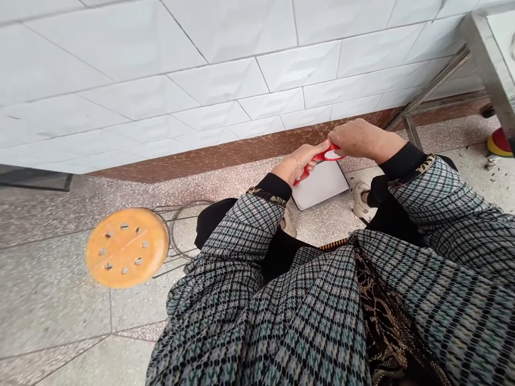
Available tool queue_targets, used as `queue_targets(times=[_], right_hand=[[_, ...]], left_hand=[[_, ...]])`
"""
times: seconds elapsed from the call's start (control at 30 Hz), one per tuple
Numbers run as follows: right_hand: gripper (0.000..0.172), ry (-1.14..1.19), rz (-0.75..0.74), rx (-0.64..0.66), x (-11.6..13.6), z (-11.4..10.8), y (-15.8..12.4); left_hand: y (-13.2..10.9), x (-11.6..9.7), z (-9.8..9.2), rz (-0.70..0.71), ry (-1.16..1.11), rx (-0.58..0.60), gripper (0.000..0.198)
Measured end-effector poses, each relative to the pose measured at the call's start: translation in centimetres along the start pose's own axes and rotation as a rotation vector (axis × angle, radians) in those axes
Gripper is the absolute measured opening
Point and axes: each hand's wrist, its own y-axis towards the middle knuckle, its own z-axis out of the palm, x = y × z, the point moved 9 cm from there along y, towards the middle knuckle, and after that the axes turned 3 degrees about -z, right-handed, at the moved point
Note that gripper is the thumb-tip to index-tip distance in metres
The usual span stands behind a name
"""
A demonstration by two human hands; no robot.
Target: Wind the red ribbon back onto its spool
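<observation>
Red scissors (333, 154), judged by their loop-shaped handles, are between my two hands above the floor. My left hand (300, 162) is closed on the lower left part of the red handles, with the thumb stretched toward the other hand. The fingers of my right hand (360, 140) are wrapped round the upper right end, beside an open oval loop. I cannot make out the blades. Below my hands, a flat white board (321, 186) with a dark edge lies on the floor between my shoes.
A round orange stool (127, 247) with wire legs stands at my left. White wall tiles (225, 80) rise in front. To the right is a metal table frame (488, 69), with a red and yellow object (500, 143) near it and dark bits scattered on the floor.
</observation>
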Motion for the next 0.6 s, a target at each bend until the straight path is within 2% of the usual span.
queue_targets(times=[0.17, 0.37, 0.6], right_hand=[[0.036, 0.039, 0.008, -0.045, 0.3, -1.0, 0.1], [0.054, 0.118, 0.031, -0.234, -0.4, -3.4, -0.2], [0.056, 0.485, 0.074, -0.318, -2.0, -2.2, 0.6]], left_hand=[[-0.4, -0.5, -0.2, 0.0, 0.005, -0.077, 0.05], [-1.8, -2.4, 0.1, 0.123, -0.214, -0.056, 0.043], [-2.4, -3.8, -0.3, 0.206, -0.253, -0.08, 0.046]])
